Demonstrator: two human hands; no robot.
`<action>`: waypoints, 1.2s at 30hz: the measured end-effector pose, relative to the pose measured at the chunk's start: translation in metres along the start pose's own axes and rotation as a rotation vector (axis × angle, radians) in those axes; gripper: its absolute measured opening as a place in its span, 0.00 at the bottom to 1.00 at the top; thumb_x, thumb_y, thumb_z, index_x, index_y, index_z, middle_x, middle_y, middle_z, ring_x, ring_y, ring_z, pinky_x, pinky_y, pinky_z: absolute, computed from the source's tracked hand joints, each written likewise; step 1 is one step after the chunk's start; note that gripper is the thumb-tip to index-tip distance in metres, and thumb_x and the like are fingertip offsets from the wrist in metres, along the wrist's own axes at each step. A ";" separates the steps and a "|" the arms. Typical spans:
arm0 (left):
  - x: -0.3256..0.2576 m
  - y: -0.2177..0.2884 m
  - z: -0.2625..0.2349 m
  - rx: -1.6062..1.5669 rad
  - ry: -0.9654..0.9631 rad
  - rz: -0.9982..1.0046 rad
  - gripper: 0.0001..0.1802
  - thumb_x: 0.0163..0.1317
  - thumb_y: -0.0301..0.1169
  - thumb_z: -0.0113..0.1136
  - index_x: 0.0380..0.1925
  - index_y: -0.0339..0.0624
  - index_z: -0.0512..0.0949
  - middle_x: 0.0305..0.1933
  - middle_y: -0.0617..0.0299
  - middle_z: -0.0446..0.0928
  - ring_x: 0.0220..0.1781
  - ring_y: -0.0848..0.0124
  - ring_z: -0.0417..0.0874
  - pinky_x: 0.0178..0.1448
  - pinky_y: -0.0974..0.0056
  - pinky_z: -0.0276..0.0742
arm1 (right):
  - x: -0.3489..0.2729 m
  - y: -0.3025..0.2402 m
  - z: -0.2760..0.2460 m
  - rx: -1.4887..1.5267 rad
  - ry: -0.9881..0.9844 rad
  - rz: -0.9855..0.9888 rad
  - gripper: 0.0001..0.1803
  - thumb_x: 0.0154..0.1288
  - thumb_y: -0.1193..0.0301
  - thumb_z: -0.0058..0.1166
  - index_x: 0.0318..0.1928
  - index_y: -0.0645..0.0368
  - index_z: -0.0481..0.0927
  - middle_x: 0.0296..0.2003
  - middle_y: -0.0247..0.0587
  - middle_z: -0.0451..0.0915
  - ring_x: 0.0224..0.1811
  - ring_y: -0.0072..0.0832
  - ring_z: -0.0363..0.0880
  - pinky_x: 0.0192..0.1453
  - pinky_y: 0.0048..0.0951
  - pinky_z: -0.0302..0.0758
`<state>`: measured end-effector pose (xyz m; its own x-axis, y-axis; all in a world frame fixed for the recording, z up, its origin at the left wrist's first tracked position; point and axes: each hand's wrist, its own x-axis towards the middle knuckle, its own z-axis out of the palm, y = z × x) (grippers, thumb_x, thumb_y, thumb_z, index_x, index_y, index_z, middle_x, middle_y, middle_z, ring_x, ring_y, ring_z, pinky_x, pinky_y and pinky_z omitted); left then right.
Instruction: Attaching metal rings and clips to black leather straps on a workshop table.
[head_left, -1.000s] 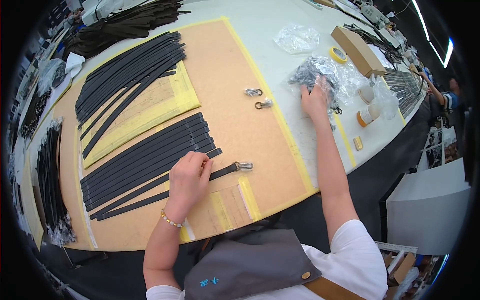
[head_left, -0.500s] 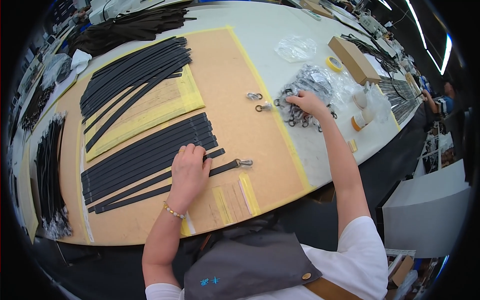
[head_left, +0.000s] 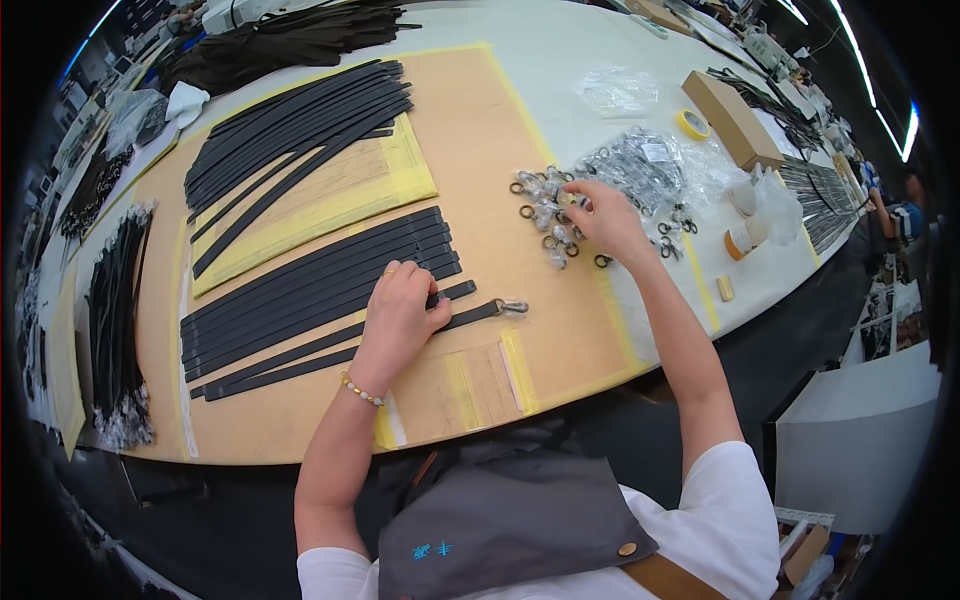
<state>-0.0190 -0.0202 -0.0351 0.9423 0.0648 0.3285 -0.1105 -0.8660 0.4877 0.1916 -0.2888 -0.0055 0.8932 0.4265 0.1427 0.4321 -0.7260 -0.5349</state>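
My left hand (head_left: 402,312) is bent over the near end of a row of flat black straps (head_left: 310,290), its fingers closed on one strap whose tip sticks out past them. Just below lies a strap with a metal snap hook (head_left: 513,308) at its end, the hook wrapped in clear plastic. My right hand (head_left: 608,222) is among loose plastic-wrapped snap hooks (head_left: 545,215) with dark rings, thumb and forefinger pinched on one, which the fingers partly hide. These hooks are spread over the board's right taped edge.
More straps (head_left: 300,130) lie on a yellow-taped board farther off. Beyond my right hand are a bag of hooks (head_left: 640,165), a tape roll (head_left: 692,124), a cardboard box (head_left: 735,120) and an orange-labelled container (head_left: 742,242). Strap bundles (head_left: 120,310) hang at the left edge.
My right hand has moved left from the pile, and a cluster of snap hooks now lies on the tan board. My left hand stays on the straps. The whole view has shifted slightly.
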 end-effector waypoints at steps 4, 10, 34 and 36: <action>0.005 0.003 -0.010 -0.086 0.005 -0.100 0.12 0.58 0.28 0.71 0.35 0.35 0.76 0.34 0.53 0.79 0.37 0.57 0.80 0.45 0.58 0.79 | 0.004 -0.017 -0.002 -0.153 0.131 -0.109 0.12 0.67 0.65 0.62 0.48 0.54 0.86 0.37 0.37 0.88 0.48 0.37 0.84 0.57 0.39 0.79; 0.012 0.009 -0.020 -0.350 -0.028 -0.229 0.13 0.62 0.28 0.69 0.45 0.37 0.80 0.31 0.57 0.81 0.31 0.71 0.81 0.39 0.68 0.78 | 0.007 -0.035 0.020 -0.138 -0.134 -0.010 0.10 0.65 0.65 0.64 0.42 0.56 0.86 0.37 0.35 0.88 0.44 0.35 0.85 0.50 0.39 0.81; 0.014 -0.007 -0.019 -0.671 0.080 -0.273 0.11 0.62 0.22 0.71 0.44 0.36 0.81 0.38 0.68 0.82 0.39 0.82 0.80 0.45 0.75 0.77 | -0.030 -0.073 0.057 0.699 -0.388 -0.108 0.10 0.67 0.74 0.66 0.48 0.59 0.84 0.40 0.34 0.86 0.48 0.21 0.84 0.53 0.26 0.81; 0.013 -0.002 -0.020 -0.768 0.117 -0.295 0.11 0.61 0.24 0.72 0.43 0.37 0.83 0.36 0.68 0.83 0.38 0.81 0.81 0.45 0.73 0.78 | -0.031 -0.077 0.057 0.971 -0.428 -0.102 0.11 0.68 0.75 0.66 0.49 0.60 0.83 0.42 0.32 0.85 0.48 0.19 0.83 0.54 0.24 0.80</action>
<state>-0.0132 -0.0078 -0.0152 0.9319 0.3243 0.1623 -0.0893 -0.2285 0.9694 0.1236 -0.2156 -0.0161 0.6586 0.7522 0.0209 0.0493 -0.0154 -0.9987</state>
